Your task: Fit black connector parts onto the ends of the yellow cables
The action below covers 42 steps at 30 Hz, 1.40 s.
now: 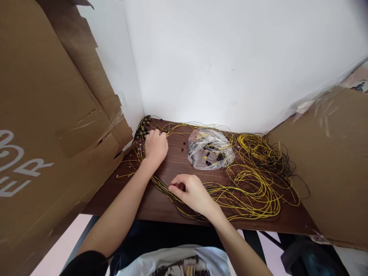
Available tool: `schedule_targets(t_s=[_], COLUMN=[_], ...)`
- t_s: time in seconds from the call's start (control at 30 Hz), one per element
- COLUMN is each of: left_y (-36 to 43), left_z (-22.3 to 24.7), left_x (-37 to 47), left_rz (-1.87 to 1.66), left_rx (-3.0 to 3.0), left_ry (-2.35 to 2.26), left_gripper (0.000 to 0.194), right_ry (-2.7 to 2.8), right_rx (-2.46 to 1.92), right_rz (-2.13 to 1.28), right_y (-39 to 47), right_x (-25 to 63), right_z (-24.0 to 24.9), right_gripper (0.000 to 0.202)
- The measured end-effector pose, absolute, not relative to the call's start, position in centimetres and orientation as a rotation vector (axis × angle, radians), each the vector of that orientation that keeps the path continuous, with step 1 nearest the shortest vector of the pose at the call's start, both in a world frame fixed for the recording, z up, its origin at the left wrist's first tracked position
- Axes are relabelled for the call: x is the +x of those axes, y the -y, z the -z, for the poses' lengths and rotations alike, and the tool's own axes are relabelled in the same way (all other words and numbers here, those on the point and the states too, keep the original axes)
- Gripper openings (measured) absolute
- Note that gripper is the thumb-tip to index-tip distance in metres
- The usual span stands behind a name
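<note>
My left hand (pixel 156 146) is at the back left of the brown table, with its fingers curled down and their tips hidden. Just beyond it lies a cluster of small black connectors (pixel 141 129) on yellow and black wires. My right hand (pixel 192 191) is nearer the front, with thumb and forefinger brought together in a pinch. Whatever may be between those fingertips is too small to make out. Beneath and beside this hand runs a bundle of yellow and black wires (pixel 161 185), which fans out into wide yellow loops (pixel 260 193) on the right.
A clear plastic bag (pixel 211 148) with black parts inside rests mid-table, two small black pieces (pixel 183 147) beside it. Tangled yellow wire (pixel 255 147) lies at the back right. Cardboard stands at left (pixel 71 115) and right (pixel 330 161); a white wall (pixel 215 65) rises behind.
</note>
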<state>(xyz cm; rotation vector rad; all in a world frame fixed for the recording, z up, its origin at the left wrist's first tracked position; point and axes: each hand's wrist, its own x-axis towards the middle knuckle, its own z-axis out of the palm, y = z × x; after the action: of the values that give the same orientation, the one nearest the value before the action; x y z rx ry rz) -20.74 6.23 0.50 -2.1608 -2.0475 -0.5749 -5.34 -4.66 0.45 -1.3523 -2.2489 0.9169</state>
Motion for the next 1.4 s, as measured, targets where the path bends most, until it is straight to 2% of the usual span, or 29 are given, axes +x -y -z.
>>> schedule_targets(t_s=[0.27, 0.47, 0.8, 0.93, 1.13, 1.2, 1.4], left_y=[-6.1, -6.2, -6.2, -6.7, -7.2, -7.1, -7.6], left_z=[-1.1, -1.6, -1.3, -1.1, -1.7, -1.8, -0.9], left_x=[-22.1, -22.2, -22.5, -23.0, -22.5, -22.3, -23.2], left_rz=[0.275, 0.329, 0.392, 0.634, 1.437, 1.476, 1.206], left_rx=[-2.050, -1.977, -1.967, -2.067, -2.565, -2.611, -2.447], left_ry=[2.346, 2.458, 2.441, 2.383, 1.896, 1.830, 2.000], left_gripper=[0.030, 0.038, 0.043, 0.041, 0.039, 0.039, 0.034], right_ry=[2.182, 2.098, 2.135, 2.108, 1.803, 1.723, 1.750], right_rx=[-1.239, -1.162, -1.105, -1.107, -1.105, -1.097, -1.095], right_rz=[-1.097, -1.256, -1.250, -1.254, -1.345, -1.371, -1.390], right_y=[4.2, 3.7, 3.7, 3.8, 2.8, 2.4, 2.2], right_x=[-4.0, -3.1, -3.1, -3.0, -2.9, -2.8, -2.5], right_z=[-0.5, -0.6, -0.5, -0.4, 0.7, 1.0, 1.3], right_gripper=[0.018, 0.019, 0.016, 0.016, 0.021, 0.023, 0.022])
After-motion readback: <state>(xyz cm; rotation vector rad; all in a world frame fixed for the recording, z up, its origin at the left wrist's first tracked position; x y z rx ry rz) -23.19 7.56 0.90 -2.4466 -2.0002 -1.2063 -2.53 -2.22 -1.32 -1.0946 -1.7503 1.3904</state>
